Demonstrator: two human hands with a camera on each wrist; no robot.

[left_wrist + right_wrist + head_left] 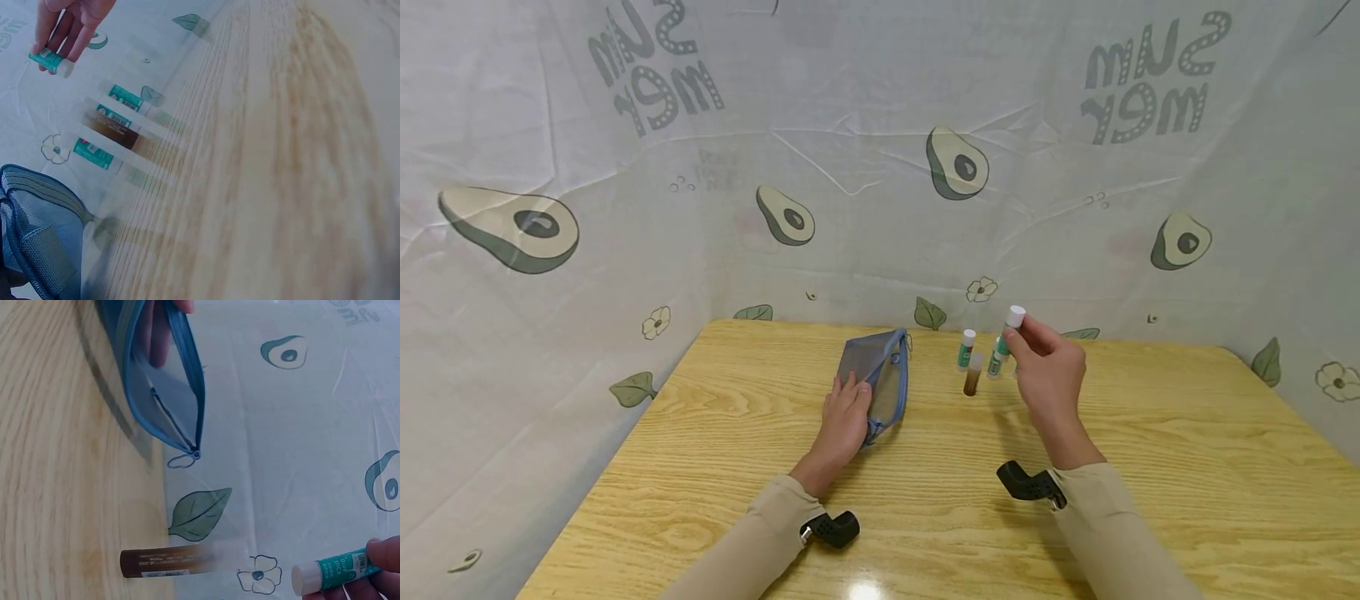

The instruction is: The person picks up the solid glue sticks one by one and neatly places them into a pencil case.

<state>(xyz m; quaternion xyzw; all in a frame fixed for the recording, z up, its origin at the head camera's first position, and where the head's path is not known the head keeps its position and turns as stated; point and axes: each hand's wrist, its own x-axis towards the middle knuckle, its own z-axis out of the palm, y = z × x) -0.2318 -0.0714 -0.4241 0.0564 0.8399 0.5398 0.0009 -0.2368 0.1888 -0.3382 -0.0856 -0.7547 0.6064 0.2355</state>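
Right hand (1051, 367) pinched a glue stick (1004, 343) between thumb and fingers, clear of the table (925, 483); only the right wrist view gave its "glue stick" lettering. Left hand (846, 412) gripped the side of a blue mesh pouch (867, 357); right wrist view looked into its gaping mouth, zip-pull loop at the corner. Brown tube (972, 381) stood among upright green sticks (95, 154): left wrist view showed three, one mostly hidden by the right hand in the head view.
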